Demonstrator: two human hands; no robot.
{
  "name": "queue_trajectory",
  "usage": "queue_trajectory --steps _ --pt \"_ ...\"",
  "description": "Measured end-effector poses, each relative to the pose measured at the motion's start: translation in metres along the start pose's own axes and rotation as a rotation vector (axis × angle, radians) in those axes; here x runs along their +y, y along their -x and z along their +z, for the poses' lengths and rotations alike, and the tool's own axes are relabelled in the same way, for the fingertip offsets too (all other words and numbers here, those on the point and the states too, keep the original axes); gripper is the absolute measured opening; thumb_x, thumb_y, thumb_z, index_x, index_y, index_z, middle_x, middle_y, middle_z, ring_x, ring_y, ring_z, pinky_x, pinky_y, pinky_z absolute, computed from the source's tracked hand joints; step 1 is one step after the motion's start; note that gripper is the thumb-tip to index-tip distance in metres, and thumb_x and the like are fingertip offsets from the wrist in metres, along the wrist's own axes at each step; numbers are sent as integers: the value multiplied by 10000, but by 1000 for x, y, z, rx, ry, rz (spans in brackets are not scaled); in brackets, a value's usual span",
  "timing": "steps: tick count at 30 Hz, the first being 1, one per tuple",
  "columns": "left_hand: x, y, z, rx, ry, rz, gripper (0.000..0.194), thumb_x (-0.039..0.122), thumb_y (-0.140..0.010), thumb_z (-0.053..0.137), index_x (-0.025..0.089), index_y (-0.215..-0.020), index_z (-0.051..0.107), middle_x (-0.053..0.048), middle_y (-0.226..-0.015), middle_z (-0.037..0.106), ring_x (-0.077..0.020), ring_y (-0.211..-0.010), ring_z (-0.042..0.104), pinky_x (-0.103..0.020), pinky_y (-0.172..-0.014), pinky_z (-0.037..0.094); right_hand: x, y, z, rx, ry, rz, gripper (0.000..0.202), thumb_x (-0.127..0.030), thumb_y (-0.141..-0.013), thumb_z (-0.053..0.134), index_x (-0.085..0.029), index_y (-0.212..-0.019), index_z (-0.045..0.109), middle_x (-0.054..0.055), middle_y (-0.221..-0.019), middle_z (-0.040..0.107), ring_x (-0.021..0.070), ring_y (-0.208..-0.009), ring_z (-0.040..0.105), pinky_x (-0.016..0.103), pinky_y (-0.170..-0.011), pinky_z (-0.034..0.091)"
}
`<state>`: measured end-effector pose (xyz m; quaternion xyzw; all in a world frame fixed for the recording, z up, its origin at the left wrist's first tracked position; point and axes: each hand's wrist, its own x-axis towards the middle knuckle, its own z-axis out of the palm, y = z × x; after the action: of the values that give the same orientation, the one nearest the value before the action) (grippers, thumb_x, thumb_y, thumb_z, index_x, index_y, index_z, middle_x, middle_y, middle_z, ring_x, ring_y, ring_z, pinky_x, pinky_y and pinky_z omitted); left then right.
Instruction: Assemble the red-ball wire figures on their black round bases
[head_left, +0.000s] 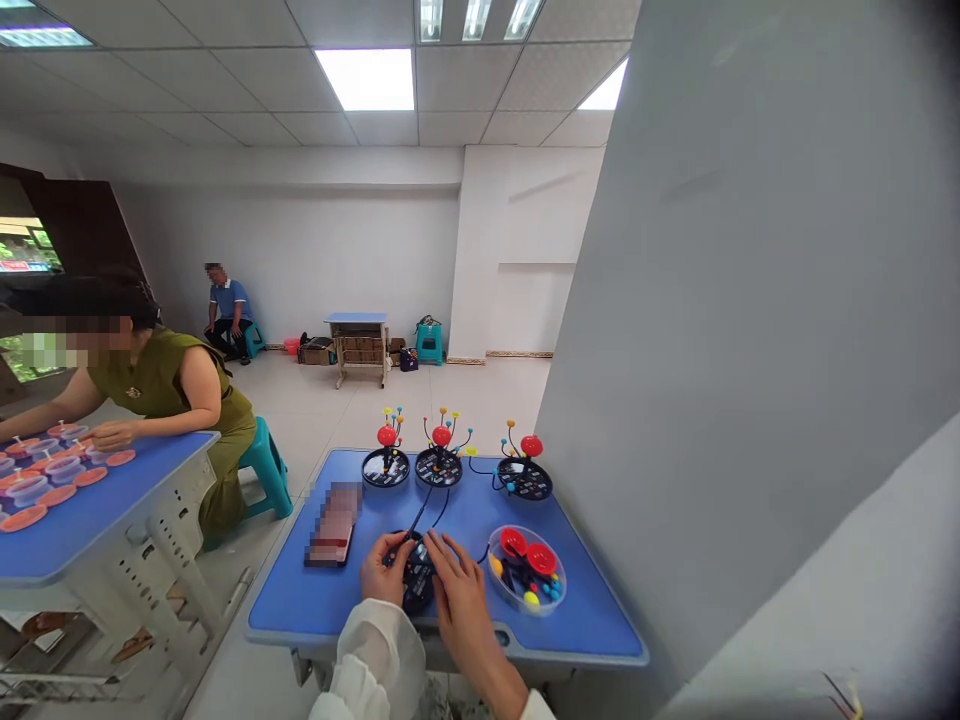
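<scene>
A black round base (pixel 418 592) with a patterned face sits at the front of the blue table, between my hands. Thin black curved rods (pixel 421 508) rise from its far side. My left hand (pixel 384 574) is closed, its thumb and fingers pinching the base's left side near the rods. From the right, my right hand (pixel 459 588) has its fingers bent over the base's upper right edge, gripping it; the fingertips partly hide the contact. Beyond stand three similar black bases, the left (pixel 385 470), middle (pixel 439 468) and right (pixel 525 480), with red balls and coloured beads on rods.
A clear round tub (pixel 556 598) holds red cups, black parts and coloured beads, right of my hands. A phone (pixel 334 524) lies left on the blue table (pixel 300 610). A grey wall (pixel 720 380) borders the right side. At left, a person (pixel 176 385) works at another table.
</scene>
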<state>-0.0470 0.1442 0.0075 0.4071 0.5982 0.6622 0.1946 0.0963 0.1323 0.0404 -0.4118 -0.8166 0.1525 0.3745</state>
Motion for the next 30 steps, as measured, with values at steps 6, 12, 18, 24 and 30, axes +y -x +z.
queue_trajectory --steps 6,12,18,24,30 --pt "-7 4 -5 -28 -43 32 328 526 -751 634 212 -749 732 -67 -763 797 -253 -750 737 -383 -756 581 6 -21 26 -176 222 -3 900 65 -697 423 -333 -1503 371 29 -1510 512 253 -1427 380 460 -1086 341" --pt "-8 6 -11 -7 -196 77 148 390 -709 676 255 -651 687 -105 -947 798 -314 -938 687 -498 -885 531 18 -16 37 -190 230 35 803 20 -745 476 -391 -1435 472 40 -1504 520 281 -1390 429 477 -1057 332" --pt "-8 6 -11 -37 -279 104 128 377 -708 650 260 -655 657 -98 -939 795 -309 -901 670 -491 -863 536 16 -16 37 -198 273 75 717 6 -794 476 -415 -1370 543 45 -1509 514 307 -1393 414 522 -1053 313" --pt "-9 7 -13 -54 -306 124 216 476 -720 631 267 -678 661 -98 -887 789 -325 -913 678 -490 -855 543 8 -13 15 -82 274 9 633 -27 -829 487 -352 -1369 545 58 -1476 550 283 -1339 469 458 -1019 327" --pt "-15 0 -14 -57 -314 142 282 538 -731 593 265 -687 646 -96 -891 781 -334 -932 674 -491 -849 547 35 -13 -71 201 394 198 312 -181 -957 433 -239 -1115 696 89 -1063 746 242 -1018 634 382 -909 377"
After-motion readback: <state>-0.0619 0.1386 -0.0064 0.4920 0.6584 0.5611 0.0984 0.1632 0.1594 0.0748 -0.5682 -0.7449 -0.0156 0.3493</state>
